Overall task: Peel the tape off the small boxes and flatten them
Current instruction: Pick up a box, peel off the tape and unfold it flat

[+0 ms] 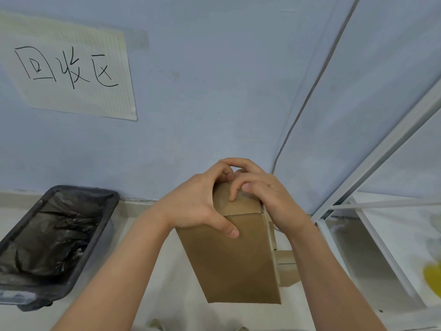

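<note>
A small brown cardboard box (pixel 233 261) is held up in front of me, tilted, with its far end raised. My left hand (pixel 198 204) grips its upper left side, thumb pressed on the near face and fingers curled over the top. My right hand (pixel 265 197) grips the far top end from the right, fingers curled over the top flap and meeting the left fingers. The tape itself is too faint to make out. Behind the box lies more cardboard (pixel 286 266), partly hidden.
A dark bin (pixel 31 290) lined with a black bag stands at the left on the pale floor. A handwritten paper sign (pixel 71 68) hangs on the blue wall. A white metal frame (pixel 372 235) stands at the right, with something yellow (pixel 433 275) at the edge.
</note>
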